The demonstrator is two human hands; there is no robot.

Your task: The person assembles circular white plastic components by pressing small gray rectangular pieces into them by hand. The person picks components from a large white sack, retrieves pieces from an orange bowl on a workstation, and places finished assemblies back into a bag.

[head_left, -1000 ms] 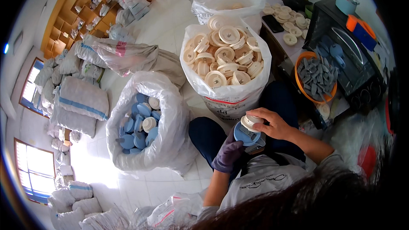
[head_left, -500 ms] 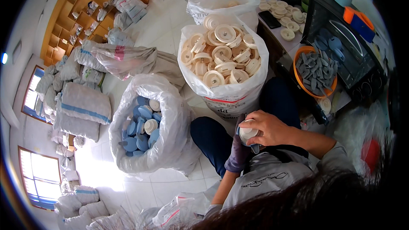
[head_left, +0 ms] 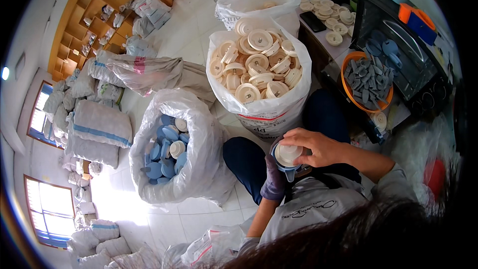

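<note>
In front of my lap I hold a round plastic lid [head_left: 287,155], with a white stepped part on top and a blue base with a tab below. My left hand [head_left: 273,182], in a purple-grey glove, is wrapped round its blue base from the left and below. My bare right hand [head_left: 319,148] grips the white part from the right, fingers over its far side and thumb along its near side. Just beyond, cream round plastic parts [head_left: 260,40] fill a white sack [head_left: 271,125]. Blue lids [head_left: 155,169], some with white parts, lie inside a plastic-lined sack [head_left: 209,152] to the left.
At the right, an orange basket [head_left: 347,87] of grey tabs [head_left: 369,82] sits on the open door of a black toaster oven [head_left: 423,60]. Behind it, a phone [head_left: 313,22] lies beside more cream parts on a table. Stuffed sacks [head_left: 102,124] are piled along the left wall.
My right hand's fingers have shifted round the white part, which now shows more fully from above. The lid's blue tab has moved slightly left and is more visible. Both hands keep their hold.
</note>
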